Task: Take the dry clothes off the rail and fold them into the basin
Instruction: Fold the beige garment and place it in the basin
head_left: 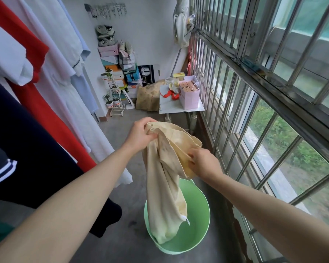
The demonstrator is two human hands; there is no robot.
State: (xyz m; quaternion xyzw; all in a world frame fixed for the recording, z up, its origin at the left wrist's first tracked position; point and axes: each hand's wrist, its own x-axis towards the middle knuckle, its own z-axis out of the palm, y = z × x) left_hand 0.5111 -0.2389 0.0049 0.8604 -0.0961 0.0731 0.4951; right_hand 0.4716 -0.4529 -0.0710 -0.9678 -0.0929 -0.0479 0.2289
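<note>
Holding a cream garment up at mid-frame, straight over the green basin set on the floor at 6 o'clock. Gripped at its bunched top edge by the left hand, at about 11 o'clock of the bundle, with fingers curled round the cloth. Pinched lower down, at 3 o'clock of the bundle, by the right hand, with fingers closed on a loose fold. Lifted high, most likely, to let the length hang straight and to find the edges for folding. Kept above the basin, with the lower end dipping inside the rim, probably to go down into it without brushing the floor. Judged as mid-fold: off the rail, not yet a tidy shape. Hanging at 9 to 11 o'clock, not yet taken: a navy garment, a red garment, a white dress. At 12 o'clock, well apart, a small desk with a pink bag; at 3 o'clock, window bars.
</note>
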